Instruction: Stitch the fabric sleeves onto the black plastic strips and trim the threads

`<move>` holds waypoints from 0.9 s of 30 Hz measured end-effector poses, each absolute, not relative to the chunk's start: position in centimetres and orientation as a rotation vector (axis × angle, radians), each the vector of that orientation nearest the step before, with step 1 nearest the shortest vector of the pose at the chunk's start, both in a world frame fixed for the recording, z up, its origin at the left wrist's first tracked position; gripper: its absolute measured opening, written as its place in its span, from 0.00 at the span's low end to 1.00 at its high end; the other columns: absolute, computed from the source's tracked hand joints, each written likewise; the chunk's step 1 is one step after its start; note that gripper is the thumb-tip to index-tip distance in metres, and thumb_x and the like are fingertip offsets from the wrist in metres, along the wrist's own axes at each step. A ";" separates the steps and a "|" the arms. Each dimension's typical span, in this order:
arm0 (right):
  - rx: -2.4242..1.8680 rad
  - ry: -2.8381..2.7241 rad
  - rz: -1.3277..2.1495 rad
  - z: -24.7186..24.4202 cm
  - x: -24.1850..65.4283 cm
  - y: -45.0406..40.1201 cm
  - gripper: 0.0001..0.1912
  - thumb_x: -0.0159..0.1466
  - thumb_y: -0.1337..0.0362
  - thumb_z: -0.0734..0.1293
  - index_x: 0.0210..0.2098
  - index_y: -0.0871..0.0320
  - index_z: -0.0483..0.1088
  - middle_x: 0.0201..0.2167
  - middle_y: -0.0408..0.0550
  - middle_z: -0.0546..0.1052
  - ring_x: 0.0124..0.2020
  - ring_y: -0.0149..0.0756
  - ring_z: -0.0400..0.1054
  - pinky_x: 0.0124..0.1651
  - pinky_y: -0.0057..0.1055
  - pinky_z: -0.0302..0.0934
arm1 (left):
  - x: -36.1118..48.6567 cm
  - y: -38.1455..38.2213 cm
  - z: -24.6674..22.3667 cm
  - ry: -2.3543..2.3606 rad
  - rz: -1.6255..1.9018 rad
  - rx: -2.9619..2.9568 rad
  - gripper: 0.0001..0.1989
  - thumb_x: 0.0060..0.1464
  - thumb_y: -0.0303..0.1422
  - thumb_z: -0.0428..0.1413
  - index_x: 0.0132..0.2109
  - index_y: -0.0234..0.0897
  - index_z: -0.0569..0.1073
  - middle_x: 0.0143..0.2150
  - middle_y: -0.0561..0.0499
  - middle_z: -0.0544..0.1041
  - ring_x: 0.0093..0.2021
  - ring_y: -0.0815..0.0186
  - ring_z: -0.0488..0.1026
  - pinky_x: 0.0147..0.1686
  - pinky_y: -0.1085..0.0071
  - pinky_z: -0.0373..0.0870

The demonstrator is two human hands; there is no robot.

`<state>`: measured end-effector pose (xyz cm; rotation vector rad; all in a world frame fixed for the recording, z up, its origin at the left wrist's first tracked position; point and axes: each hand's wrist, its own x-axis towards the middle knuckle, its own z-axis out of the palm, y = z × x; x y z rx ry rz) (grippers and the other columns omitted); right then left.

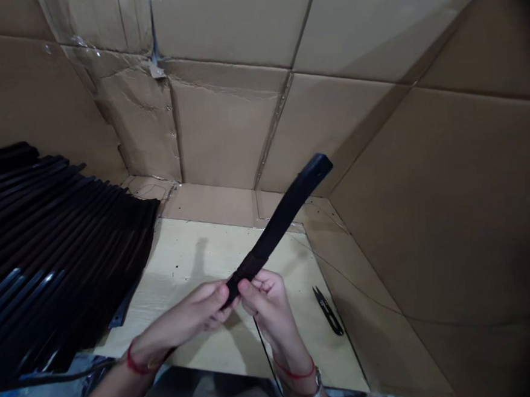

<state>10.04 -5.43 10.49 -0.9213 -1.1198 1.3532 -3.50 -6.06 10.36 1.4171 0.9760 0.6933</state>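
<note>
Both of my hands grip the lower end of a long black curved strip [283,218] with a small hole near its far tip. The strip slants up and to the right above the pale board. My left hand [204,308] is closed on its bottom end, thumb on top. Just beside it, my right hand [265,298] pinches the strip between thumb and fingers. A darker band [253,264] wraps the strip above my thumbs. From below my right hand a thin black cord [262,342] hangs toward my right wrist. What my fingers cover cannot be seen.
A large stack of similar black strips [64,255] fills the left side. Black thread snips [327,311] lie on the pale board [182,252] at the right. Cardboard walls [228,128] rise behind and to the right. A thin thread [357,289] trails along the right side.
</note>
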 end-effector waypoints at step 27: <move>-0.917 -1.032 1.316 10.1 10.5 -5.5 0.19 0.52 0.53 0.75 0.35 0.61 0.76 0.24 0.45 0.74 0.21 0.30 0.64 0.23 0.26 0.59 | -2.7 -6.6 10.2 1.154 0.914 1.398 0.22 0.60 0.51 0.44 0.44 0.37 0.66 0.32 0.50 0.71 0.32 0.66 0.67 0.33 0.72 0.63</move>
